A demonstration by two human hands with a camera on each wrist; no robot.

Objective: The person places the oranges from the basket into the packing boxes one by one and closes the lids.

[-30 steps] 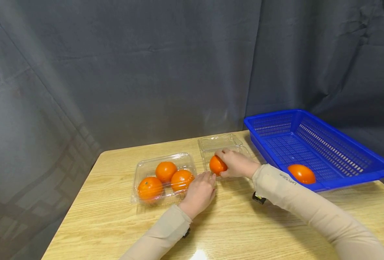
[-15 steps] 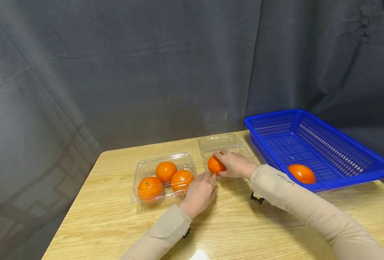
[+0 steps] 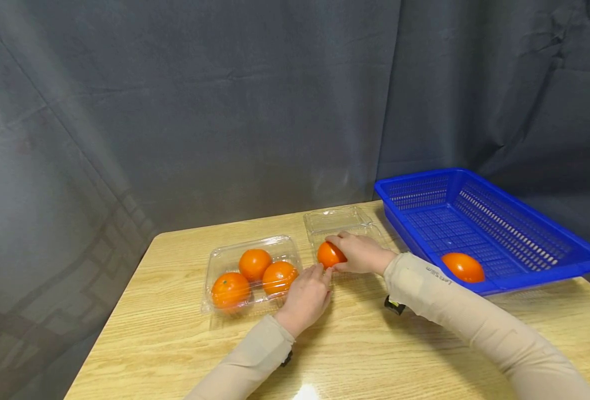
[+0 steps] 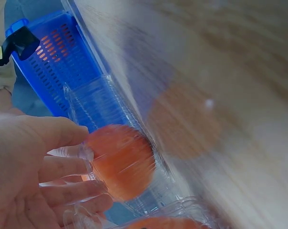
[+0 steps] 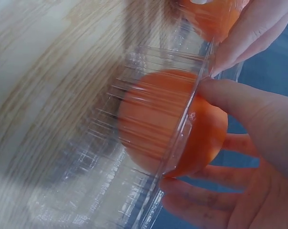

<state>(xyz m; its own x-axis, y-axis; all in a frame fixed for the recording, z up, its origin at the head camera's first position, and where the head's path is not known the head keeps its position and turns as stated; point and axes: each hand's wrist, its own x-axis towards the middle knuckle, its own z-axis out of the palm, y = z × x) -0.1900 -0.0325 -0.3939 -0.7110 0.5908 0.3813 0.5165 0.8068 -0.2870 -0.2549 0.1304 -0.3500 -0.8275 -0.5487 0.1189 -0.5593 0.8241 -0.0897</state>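
My right hand (image 3: 362, 254) grips an orange (image 3: 329, 254) in the near left part of a clear plastic clamshell container (image 3: 370, 229). Its thumb and fingers curl round the fruit in the right wrist view, where the orange (image 5: 158, 121) sits low behind the ribbed clear wall. My left hand (image 3: 307, 297) is at the container's near left corner. Thumb and fingertips pinch the rim beside the orange, as the left wrist view shows the left hand (image 4: 44, 167) close up. The container's lid (image 3: 335, 218) lies folded back at the far side.
Left of the hands stands another clear container (image 3: 215, 258) with three oranges (image 3: 255, 264) in it. A blue basket (image 3: 540, 216) stands at the right, one orange (image 3: 464, 268) in its near corner. Behind the wooden table (image 3: 175, 344) hangs a dark curtain (image 3: 255, 111).
My right hand has shifted slightly left with the orange, towards the container's near left corner. The left hand has stayed where it was.
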